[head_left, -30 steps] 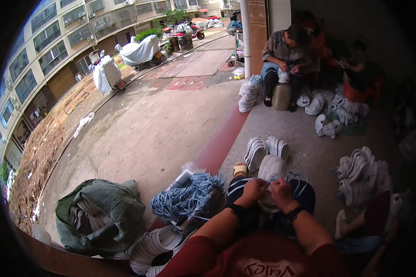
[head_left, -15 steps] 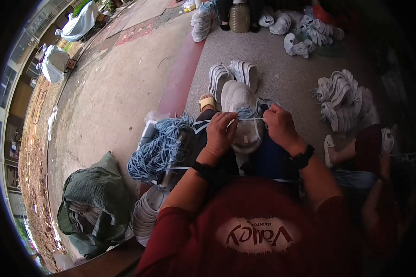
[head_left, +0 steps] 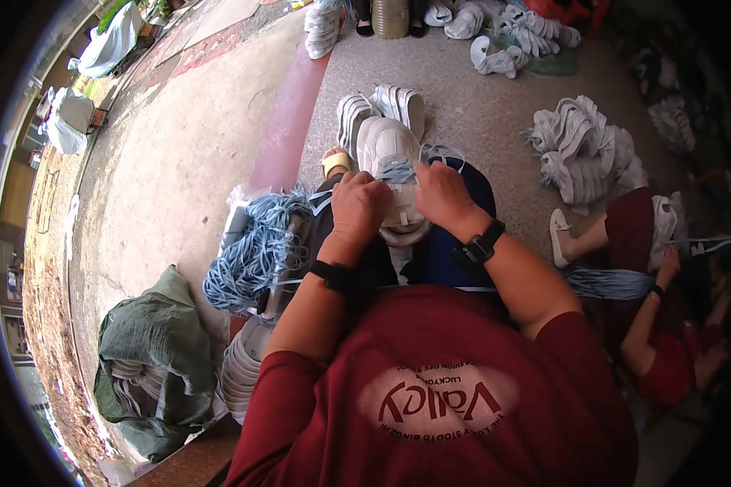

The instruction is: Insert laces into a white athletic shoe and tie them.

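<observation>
A light grey sneaker (head_left: 387, 140) rests on my lap with its toe pointing away from me. Pale blue shoelace (head_left: 398, 171) runs across its upper. At the left side of the shoe's opening, my left hand (head_left: 361, 204) is closed, fingers curled in a pinch on the lace. My right hand (head_left: 443, 195), also closed, pinches the lace on the right side; the fingertips of both are partly hidden. A loose loop of lace lies beyond the right hand. To the left, next to my knee, hangs a thick bundle of blue shoelaces (head_left: 260, 252).
Stacked grey shoes (head_left: 245, 369) and a green sack (head_left: 158, 349) of shoes stand at left. More shoes (head_left: 382, 109) stand ahead, with a shoe pile (head_left: 581, 154) to the right. A co-worker (head_left: 666, 349) at far right handles a shoe. Another person's feet show at the top.
The lace stretched straight between my hands is no longer visible. My right hand has come closer to the shoe. The whole view has shifted, showing more of the co-worker at right.
</observation>
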A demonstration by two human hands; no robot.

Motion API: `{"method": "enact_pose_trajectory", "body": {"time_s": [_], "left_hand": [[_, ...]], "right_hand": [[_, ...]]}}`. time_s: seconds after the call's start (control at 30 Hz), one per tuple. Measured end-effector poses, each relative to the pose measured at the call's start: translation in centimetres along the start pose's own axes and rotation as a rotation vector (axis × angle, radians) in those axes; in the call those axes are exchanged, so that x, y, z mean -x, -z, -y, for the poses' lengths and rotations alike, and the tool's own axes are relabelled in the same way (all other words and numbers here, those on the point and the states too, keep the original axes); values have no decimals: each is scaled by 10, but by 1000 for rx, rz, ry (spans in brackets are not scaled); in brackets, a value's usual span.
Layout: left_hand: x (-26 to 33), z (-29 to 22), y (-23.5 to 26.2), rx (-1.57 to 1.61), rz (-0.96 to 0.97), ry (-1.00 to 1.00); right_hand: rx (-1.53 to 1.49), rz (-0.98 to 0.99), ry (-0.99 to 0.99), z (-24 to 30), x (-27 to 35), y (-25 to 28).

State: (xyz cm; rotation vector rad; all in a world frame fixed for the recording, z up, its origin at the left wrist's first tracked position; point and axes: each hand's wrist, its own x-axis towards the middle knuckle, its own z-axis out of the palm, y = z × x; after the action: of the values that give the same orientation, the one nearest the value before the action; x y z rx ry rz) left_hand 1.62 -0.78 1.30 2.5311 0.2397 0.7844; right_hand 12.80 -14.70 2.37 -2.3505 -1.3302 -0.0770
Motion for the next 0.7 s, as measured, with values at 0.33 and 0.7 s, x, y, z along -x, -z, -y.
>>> {"method": "enact_pose_trajectory", "body": {"time_s": [0.33, 0.7], "left_hand": [[-6, -6, -3, -286, 109, -93], [-5, -7, -1, -356, 204, -33]], "right_hand": [[-186, -9, 144, -19, -5, 2], [-419, 68, 585, 20, -12, 24]]}}
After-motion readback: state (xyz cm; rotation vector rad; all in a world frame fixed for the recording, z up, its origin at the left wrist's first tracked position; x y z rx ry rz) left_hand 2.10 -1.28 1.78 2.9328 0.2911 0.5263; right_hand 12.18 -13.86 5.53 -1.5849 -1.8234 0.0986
